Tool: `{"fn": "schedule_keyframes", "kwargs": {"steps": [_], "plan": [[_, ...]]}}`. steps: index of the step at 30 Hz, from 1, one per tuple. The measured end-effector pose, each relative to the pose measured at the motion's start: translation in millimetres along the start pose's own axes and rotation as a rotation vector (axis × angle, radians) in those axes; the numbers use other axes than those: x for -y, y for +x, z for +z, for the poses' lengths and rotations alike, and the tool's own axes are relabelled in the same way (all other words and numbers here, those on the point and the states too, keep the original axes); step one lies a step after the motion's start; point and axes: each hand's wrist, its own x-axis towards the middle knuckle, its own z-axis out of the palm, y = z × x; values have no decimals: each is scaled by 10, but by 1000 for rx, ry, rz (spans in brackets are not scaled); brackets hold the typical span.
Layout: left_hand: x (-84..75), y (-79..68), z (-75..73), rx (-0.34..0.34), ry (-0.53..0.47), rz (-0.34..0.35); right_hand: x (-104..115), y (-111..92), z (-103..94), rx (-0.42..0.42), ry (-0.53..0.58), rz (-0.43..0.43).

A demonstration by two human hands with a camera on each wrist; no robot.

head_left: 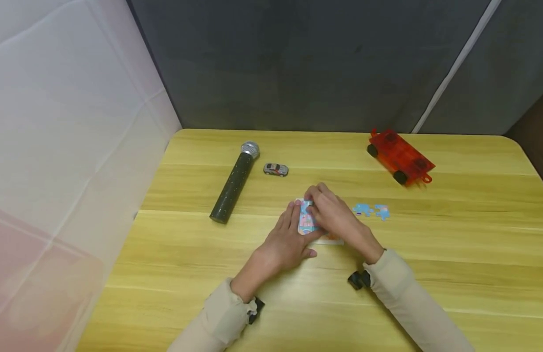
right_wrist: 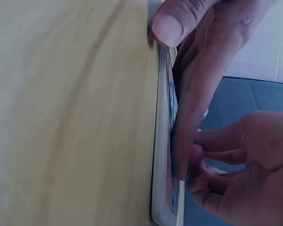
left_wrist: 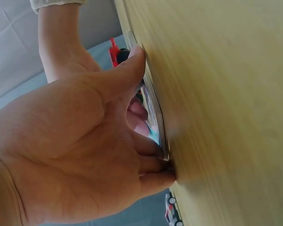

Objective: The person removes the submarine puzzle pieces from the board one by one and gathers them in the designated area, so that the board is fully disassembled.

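Clearly, puzzle pieces point(head_left: 306, 225) lie inside the tray point(right_wrist: 161, 188).

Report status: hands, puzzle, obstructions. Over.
Left hand resting on puzzle board. Right hand over it, fingers curled, grip unclear. Two loose pieces lie right of it. Nothing seen blocking; microphone sits apart.

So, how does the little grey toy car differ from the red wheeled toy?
The toy car is clearly smaller than the red wheeled toy. The car is grey with dark windows; the red toy is flat-topped. The car lies nearly crosswise, the red toy diagonally. Both have dark wheels and sit on the table.
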Motion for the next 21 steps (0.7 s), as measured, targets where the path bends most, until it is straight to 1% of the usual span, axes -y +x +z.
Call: {"fn": "schedule_keyframes", "kwargs": {"steps": [6, 15, 18, 21], "plan": [[2, -1, -13, 2, 1, -1, -11, 41, -18, -4, 96, 27], [-8, -19, -13, -8, -14, -2, -37, 40, -139, 83, 211, 15], [-10, -12, -13, -2, -12, -7, -75, 24, -225, 84, 238, 7], [-13, -12, -18, 2, -31, -12, -180, -7, -386, 44, 246, 8]]}}
